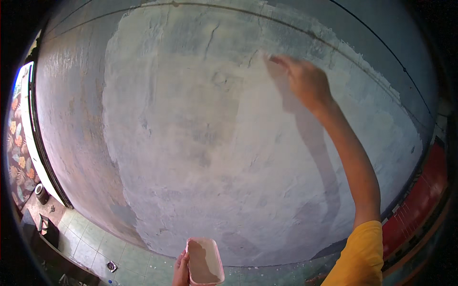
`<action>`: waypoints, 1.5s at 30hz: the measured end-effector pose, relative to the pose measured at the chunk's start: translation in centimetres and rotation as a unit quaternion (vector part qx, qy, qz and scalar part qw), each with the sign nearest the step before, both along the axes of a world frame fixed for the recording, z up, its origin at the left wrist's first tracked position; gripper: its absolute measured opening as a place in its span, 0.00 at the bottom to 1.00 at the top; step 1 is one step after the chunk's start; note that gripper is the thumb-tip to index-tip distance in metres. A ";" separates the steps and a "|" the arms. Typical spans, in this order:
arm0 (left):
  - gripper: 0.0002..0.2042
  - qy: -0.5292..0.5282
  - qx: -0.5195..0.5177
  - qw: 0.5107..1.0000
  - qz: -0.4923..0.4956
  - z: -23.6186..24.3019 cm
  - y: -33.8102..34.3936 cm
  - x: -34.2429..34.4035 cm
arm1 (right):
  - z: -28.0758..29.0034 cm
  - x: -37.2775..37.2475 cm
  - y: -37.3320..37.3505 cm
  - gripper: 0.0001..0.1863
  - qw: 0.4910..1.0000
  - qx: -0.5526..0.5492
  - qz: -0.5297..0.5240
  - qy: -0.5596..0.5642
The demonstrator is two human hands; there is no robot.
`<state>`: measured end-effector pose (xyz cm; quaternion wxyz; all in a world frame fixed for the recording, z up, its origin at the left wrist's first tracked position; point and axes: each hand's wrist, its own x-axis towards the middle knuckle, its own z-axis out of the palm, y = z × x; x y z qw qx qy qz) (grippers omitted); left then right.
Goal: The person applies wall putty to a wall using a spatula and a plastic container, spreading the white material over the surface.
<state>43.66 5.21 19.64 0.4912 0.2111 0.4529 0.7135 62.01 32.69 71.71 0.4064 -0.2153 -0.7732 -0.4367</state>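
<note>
My left hand (181, 269) grips a rectangular plastic tub (206, 262) with a pink rim by its left side, low in the view. Pale material coats the inside of the tub, partly in shadow. Up at the wall (191, 157), which is roughly coated in whitish filler, my right arm is stretched out in a yellow sleeve. My right hand (303, 78) is closed, its fingertips pinched at the wall beside a thin dark crack (253, 58). Something whitish shows at the fingertips, too small to make out. Another crack (212, 40) runs down farther left.
A dark cable (372, 34) crosses the upper right wall. Pale green floor tiles (129, 262) run along the wall's foot. At the left are a doorway with a floral curtain (21, 143) and a black box-like object (49, 231). A red surface (420, 190) stands at the right.
</note>
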 end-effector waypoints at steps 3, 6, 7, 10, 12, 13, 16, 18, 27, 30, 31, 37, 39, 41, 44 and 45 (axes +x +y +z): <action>0.27 0.012 -0.014 1.000 -0.017 -0.1 0.4 0.3 | 1.5 1.0 3.2 0.17 0.993 0.111 -0.046 0.018; 0.28 0.002 -0.027 1.000 -0.007 -0.2 -0.2 0.9 | -5.8 -0.4 2.5 0.20 0.993 0.094 -0.057 -0.048; 0.28 -0.016 -0.039 0.999 0.006 0.0 -0.3 1.4 | -9.5 -0.6 2.9 0.20 0.991 0.112 -0.045 -0.064; 0.26 -0.053 -0.015 0.998 -0.004 1.6 -0.9 1.8 | -19.3 -0.5 1.1 0.18 0.987 0.073 0.039 -0.139; 0.27 -0.052 -0.030 0.998 -0.017 1.6 -0.3 1.5 | -23.5 0.9 -0.3 0.15 0.988 -0.109 0.051 -0.097; 0.28 -0.045 -0.005 0.998 -0.031 1.0 0.2 1.2 | -25.4 1.3 -1.4 0.12 0.958 -0.276 0.066 -0.048; 0.29 -0.029 -0.016 0.999 -0.009 2.8 0.2 1.0 | -30.0 1.5 -3.4 0.12 0.781 -0.576 0.160 0.179; 0.30 0.002 0.004 1.000 -0.015 2.6 1.3 0.0 | -35.0 2.0 -4.4 0.16 0.640 -0.668 0.270 0.268; 0.33 0.030 0.024 0.999 -0.027 4.4 3.1 0.4 | -44.8 3.9 -13.5 0.16 0.188 -0.771 0.247 0.556; 0.33 0.022 0.034 0.998 -0.042 4.7 3.4 1.2 | -45.7 5.5 -14.0 0.16 0.201 -0.708 0.230 0.637; 0.32 0.007 0.034 0.998 -0.048 4.9 3.4 1.6 | -45.8 6.3 -14.2 0.17 0.239 -0.688 0.233 0.644; 0.31 -0.012 -0.009 0.999 -0.051 5.7 3.9 4.9 | -47.0 8.6 -17.1 0.18 0.477 -0.610 0.314 0.549; 0.30 -0.030 -0.014 0.998 -0.055 5.8 4.3 6.4 | -48.6 9.6 -18.0 0.17 0.609 -0.605 0.305 0.412; 0.30 -0.048 -0.019 0.997 -0.058 5.6 4.8 7.7 | -49.3 9.8 -18.3 0.21 0.655 -0.587 0.302 0.368; 0.31 -0.101 -0.052 0.991 -0.072 5.6 5.2 9.8 | -51.6 11.9 -17.8 0.27 0.633 -0.605 0.322 0.359; 0.31 -0.092 -0.047 0.991 -0.087 5.8 5.4 10.6 | -52.1 12.6 -17.5 0.27 0.656 -0.588 0.324 0.345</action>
